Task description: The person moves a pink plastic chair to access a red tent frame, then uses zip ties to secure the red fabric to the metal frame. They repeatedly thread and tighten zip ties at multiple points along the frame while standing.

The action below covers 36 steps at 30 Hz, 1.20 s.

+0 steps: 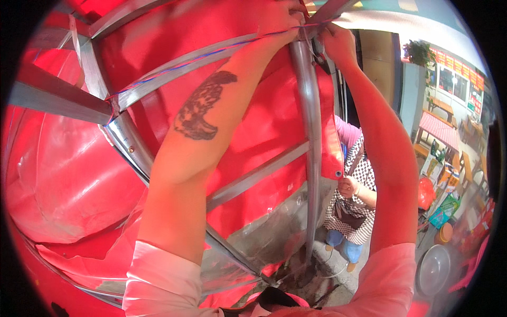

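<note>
Left hand [282,20]: at the head of the metal post [310,116], near side left; fingers partly out of view, so whether they pinch or spread cannot be told.
Right hand [338,45]: just right of the same post head, fingers curled toward the joint; what they close on, if anything, is hidden.
Hazards, as judged: the red-and-blue wires [222,50] could be snagged or nipped, as they cross the joint between the hands; overhead reach could tire the arms and loosen control.
Post: its head between the hands, its shaft running down below them.
Metal beam [158,82]: left of the post, wires along it.
Red sheeting [264,116]: behind the frame, far side.
Co-worker [338,207]: below, right of the post, one hand at the sheeting's edge.
</note>
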Each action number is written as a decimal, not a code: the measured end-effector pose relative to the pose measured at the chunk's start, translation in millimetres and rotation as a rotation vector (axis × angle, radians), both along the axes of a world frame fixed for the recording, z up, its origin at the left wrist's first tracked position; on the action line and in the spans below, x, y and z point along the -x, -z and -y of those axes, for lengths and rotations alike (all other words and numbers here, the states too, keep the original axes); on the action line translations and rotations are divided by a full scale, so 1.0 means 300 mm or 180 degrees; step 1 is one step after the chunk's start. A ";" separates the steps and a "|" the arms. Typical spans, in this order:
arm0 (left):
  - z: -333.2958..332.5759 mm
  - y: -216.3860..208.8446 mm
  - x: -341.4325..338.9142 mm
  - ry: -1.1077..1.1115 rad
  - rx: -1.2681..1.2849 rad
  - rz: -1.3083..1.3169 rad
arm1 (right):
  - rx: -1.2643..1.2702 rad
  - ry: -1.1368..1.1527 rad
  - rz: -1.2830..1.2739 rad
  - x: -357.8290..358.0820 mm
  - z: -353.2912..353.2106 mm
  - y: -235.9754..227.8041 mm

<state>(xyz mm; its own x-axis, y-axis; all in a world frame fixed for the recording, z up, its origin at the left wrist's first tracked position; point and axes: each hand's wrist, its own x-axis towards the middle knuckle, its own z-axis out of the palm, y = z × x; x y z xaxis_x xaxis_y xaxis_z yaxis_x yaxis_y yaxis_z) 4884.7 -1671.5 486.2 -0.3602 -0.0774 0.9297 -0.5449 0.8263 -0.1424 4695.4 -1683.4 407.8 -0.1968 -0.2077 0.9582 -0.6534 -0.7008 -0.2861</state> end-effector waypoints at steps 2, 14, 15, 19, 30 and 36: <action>0.046 0.003 0.012 0.0116 -0.0046 -0.0134 | -0.0014 0.0090 -0.0025 -0.008 -0.002 -0.001; 0.062 -0.035 0.004 0.0330 -0.0523 -0.0015 | 0.0121 -0.0309 0.0135 -0.008 0.017 -0.009; 0.062 -0.038 0.001 0.0347 -0.0548 0.0043 | 0.0113 -0.0400 0.0174 -0.011 0.018 -0.010; 0.067 -0.050 -0.005 0.0280 -0.0644 0.0113 | 0.0207 -0.0299 0.0019 -0.004 0.022 -0.009; 0.064 -0.058 -0.032 0.0378 -0.0771 0.0190 | 0.0393 -0.0072 0.0023 0.004 0.080 -0.013; 0.074 -0.062 -0.032 0.0429 -0.0820 0.0216 | -0.0090 -0.0318 -0.0024 0.024 0.079 -0.013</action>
